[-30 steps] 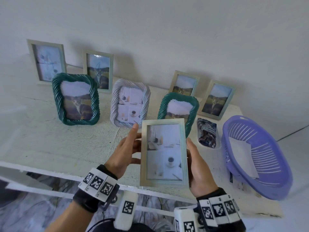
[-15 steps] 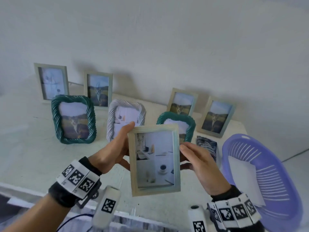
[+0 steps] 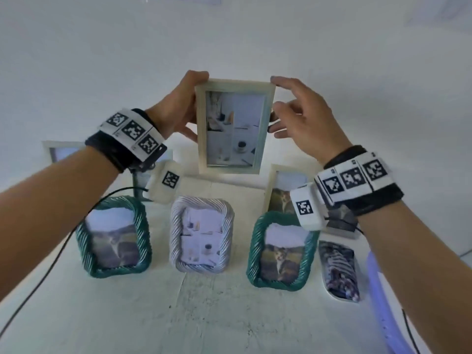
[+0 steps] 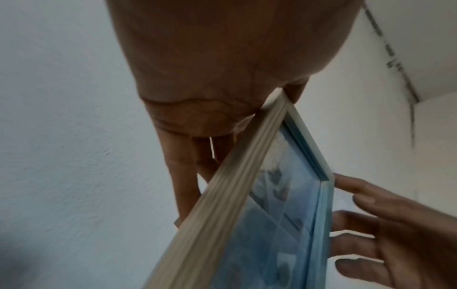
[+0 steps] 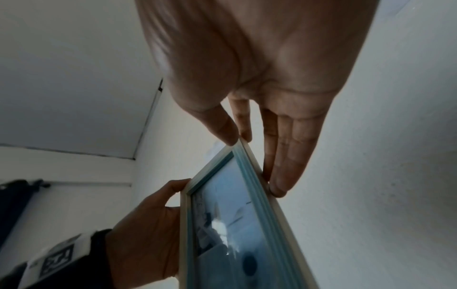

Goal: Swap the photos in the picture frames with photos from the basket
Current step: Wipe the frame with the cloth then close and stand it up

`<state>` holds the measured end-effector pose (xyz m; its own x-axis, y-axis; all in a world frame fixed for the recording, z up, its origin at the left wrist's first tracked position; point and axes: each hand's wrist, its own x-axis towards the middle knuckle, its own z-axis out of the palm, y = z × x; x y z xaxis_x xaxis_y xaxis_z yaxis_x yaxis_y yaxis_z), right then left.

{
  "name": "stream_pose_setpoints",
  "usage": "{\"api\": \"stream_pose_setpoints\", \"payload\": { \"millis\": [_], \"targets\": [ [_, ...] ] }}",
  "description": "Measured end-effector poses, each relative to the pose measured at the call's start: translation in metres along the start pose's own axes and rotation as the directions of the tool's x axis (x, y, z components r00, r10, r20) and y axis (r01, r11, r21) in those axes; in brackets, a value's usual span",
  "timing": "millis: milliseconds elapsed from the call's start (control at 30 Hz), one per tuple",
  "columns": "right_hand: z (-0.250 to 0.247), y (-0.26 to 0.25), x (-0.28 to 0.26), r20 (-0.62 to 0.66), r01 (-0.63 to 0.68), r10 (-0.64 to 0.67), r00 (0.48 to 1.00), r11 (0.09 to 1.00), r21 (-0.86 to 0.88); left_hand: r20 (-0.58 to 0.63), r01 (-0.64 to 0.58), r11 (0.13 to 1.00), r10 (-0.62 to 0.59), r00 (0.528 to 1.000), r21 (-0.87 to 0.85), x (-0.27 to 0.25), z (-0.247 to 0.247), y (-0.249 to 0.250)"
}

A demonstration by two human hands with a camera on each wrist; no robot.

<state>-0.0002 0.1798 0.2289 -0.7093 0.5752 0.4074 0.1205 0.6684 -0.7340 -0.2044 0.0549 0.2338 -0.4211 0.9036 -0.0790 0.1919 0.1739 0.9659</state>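
Note:
Both my hands hold a pale wooden picture frame upright in the air above the back of the table, its desk-and-cup collage photo facing me. My left hand grips its left edge, thumb at the top corner and fingers behind. At the right edge my right hand pinches it, thumb in front and fingers behind, as the right wrist view shows on the frame. Only a sliver of the purple basket shows at the right, behind my right forearm; its contents are hidden.
On the white table stand a green rope frame, a silver rope frame and a second green rope frame. A striped picture lies flat beside them. Pale frames lean at the wall.
The frame has gone from low near the table's front edge up and away toward the wall, both hands still on it. My view has moved forward over the table.

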Motion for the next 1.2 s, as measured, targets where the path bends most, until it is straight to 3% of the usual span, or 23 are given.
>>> {"api": "stream_pose_setpoints", "payload": {
  "millis": [133,233,433,700,900,1200],
  "targets": [
    [0.022,0.03,0.044,0.09,-0.104,0.122,0.988,0.978,-0.181,0.068,0.115,0.993,-0.115,0.991,0.0,0.056,-0.015,-0.022],
    [0.039,0.052,0.061,0.201,-0.175,0.247,0.948,0.932,-0.318,0.136,0.225,0.973,-0.229,0.964,0.043,0.091,-0.018,-0.051],
    [0.06,0.085,0.074,0.344,-0.312,0.447,0.826,0.87,-0.382,0.255,0.365,0.929,-0.369,0.894,0.061,0.133,-0.013,-0.105],
    [0.081,0.109,0.075,0.433,-0.37,0.561,0.705,0.813,-0.45,0.327,0.491,0.871,-0.47,0.82,0.021,0.145,-0.002,-0.157],
    [0.094,0.117,0.073,0.456,-0.357,0.588,0.669,0.791,-0.496,0.325,0.519,0.855,-0.49,0.809,-0.002,0.142,0.002,-0.178],
    [0.093,0.121,0.067,0.447,-0.311,0.572,0.688,0.789,-0.53,0.33,0.462,0.882,-0.464,0.822,0.09,0.14,-0.002,-0.179]
  ]
}}
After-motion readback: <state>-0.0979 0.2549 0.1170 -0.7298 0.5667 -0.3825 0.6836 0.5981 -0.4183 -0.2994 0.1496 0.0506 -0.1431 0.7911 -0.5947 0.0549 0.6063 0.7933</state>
